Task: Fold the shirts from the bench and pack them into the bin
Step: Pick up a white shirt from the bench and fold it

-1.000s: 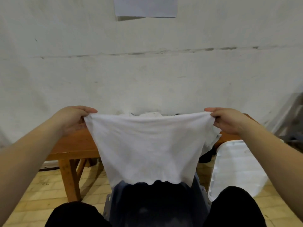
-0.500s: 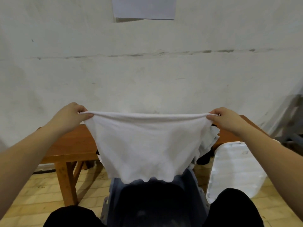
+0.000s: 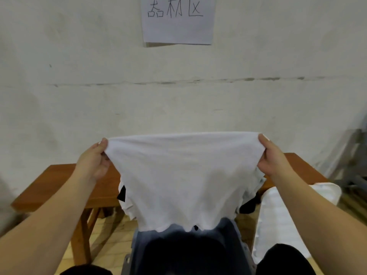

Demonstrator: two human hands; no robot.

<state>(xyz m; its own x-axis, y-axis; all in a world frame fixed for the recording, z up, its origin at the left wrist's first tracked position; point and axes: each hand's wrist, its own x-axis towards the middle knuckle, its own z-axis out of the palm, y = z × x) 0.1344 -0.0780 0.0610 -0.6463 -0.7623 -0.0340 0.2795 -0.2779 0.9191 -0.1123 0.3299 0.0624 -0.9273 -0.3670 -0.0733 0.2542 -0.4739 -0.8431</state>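
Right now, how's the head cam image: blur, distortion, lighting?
Head view: wide-angle bending shows, with the wall crack bowed and the forearms stretched at the edges. Light is soft and even, no glare. The white shirt is nearly washed out, with few folds readable. The bin interior is very dark. Left hand and right hand are fairly sharp; the paper sign is legible.

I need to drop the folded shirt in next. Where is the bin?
In the head view the dark bin sits bottom centre, between the person's knees, in front of the bench, below the white shirt.
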